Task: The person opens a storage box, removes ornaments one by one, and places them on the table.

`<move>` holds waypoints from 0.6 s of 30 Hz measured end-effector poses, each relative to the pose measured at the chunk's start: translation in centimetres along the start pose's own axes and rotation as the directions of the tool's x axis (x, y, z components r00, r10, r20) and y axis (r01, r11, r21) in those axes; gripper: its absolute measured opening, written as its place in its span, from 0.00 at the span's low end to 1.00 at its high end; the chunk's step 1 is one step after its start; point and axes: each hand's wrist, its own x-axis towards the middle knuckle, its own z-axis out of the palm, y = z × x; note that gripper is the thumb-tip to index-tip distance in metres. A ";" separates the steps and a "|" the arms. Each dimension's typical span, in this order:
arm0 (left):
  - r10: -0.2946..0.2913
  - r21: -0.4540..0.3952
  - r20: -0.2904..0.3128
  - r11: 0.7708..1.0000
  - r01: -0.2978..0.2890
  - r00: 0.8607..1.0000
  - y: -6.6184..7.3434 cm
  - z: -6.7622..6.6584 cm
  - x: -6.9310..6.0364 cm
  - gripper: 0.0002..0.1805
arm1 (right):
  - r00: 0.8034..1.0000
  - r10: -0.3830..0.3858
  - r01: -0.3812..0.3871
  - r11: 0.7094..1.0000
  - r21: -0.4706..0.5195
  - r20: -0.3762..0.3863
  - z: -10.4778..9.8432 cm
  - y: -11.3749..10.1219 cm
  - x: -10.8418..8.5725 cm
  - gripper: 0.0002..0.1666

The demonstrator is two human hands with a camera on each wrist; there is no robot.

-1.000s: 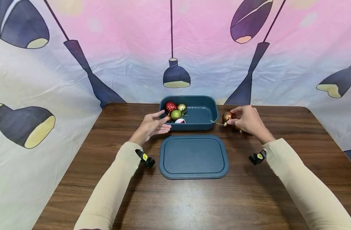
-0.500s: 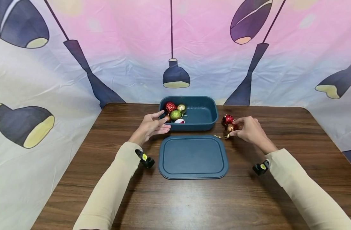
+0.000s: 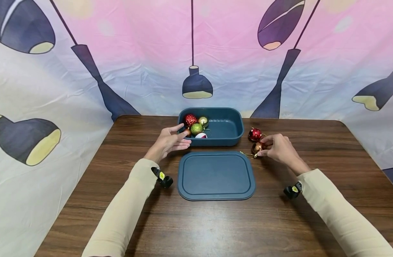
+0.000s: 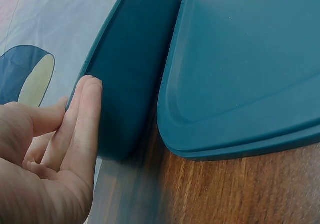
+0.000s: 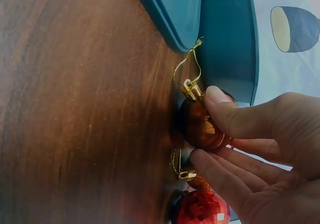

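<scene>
In the head view my left hand (image 3: 168,142) holds the left front corner of a dark blue-green box (image 3: 225,141), its thumb over the rim. Its other fingers lie nearly straight along the outer wall in the left wrist view. My right hand (image 3: 278,150) pinches a shiny copper-brown Christmas bauble (image 5: 197,124) with a gold cap and string loop, low over the table. A red bauble (image 3: 255,134) lies just behind it. In the right wrist view an orange glitter bauble (image 5: 199,181) and a red faceted bauble (image 5: 202,209) are partly hidden by my fingers.
Several baubles, including a red one (image 3: 190,120) and a green one (image 3: 196,129), sit in the box's left end. The flat blue-green lid (image 3: 217,175) lies in front of the box on the wooden table (image 3: 196,228). A printed cloth (image 3: 151,85) hangs behind.
My right hand has drawn the copper-brown bauble towards me, and the red bauble behind it has come into view. The left hand, box and lid have stayed where they were.
</scene>
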 end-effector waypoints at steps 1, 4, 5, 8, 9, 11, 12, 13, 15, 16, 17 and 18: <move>0.001 0.000 0.000 1.000 -0.001 1.000 0.0 0.0 0.0 0.34 | 1.000 0.000 0.000 1.000 -0.001 0.000 0.0 0.0 0.0 0.27; 0.001 -0.001 0.003 1.000 -0.001 1.000 0.0 -0.1 0.0 0.33 | 1.000 0.003 -0.003 1.000 0.004 0.005 -0.1 0.0 0.0 0.26; 0.001 -0.001 0.003 1.000 -0.001 1.000 0.0 -0.1 0.0 0.33 | 1.000 0.006 -0.006 1.000 0.005 0.009 -0.2 0.0 0.0 0.26; 0.001 0.000 0.003 1.000 -0.001 1.000 0.0 -0.1 0.0 0.33 | 1.000 0.018 -0.018 1.000 0.004 0.020 -0.5 -0.2 0.1 0.27; 0.002 0.000 0.003 1.000 -0.002 1.000 0.0 -0.1 -0.1 0.33 | 0.999 0.022 -0.022 1.000 0.000 0.024 -0.7 -0.3 0.2 0.27; 0.002 -0.002 0.005 1.000 -0.002 1.000 0.1 -0.1 -0.1 0.33 | 0.999 0.030 -0.030 0.999 -0.011 0.031 -1.1 -0.6 0.3 0.27; 0.003 -0.003 0.008 1.000 -0.003 1.000 0.1 -0.1 -0.2 0.33 | 0.999 0.033 -0.032 0.999 -0.014 0.034 -1.3 -0.8 0.4 0.27; 0.003 -0.004 0.009 1.000 -0.003 1.000 0.1 -0.1 -0.2 0.33 | 0.999 0.028 -0.027 0.999 -0.018 0.035 -1.6 -0.9 0.5 0.27; 0.003 -0.006 0.010 1.000 -0.003 1.000 0.1 -0.1 -0.2 0.33 | 0.999 0.015 -0.014 1.000 -0.023 0.033 -2.1 -1.3 0.7 0.27; 0.003 -0.006 0.010 1.000 -0.002 1.000 0.1 -0.1 -0.2 0.33 | 0.999 0.007 -0.006 1.000 -0.023 0.032 -2.3 -1.6 0.8 0.26; 0.002 -0.007 0.010 1.000 -0.002 1.000 0.1 0.0 -0.2 0.33 | 1.000 -0.002 0.003 1.000 -0.020 0.030 -2.5 -1.9 0.9 0.27; 0.002 -0.007 0.009 1.000 -0.002 1.000 0.1 0.0 -0.2 0.33 | 1.000 -0.008 0.009 1.000 -0.017 0.026 -2.7 -2.2 1.1 0.27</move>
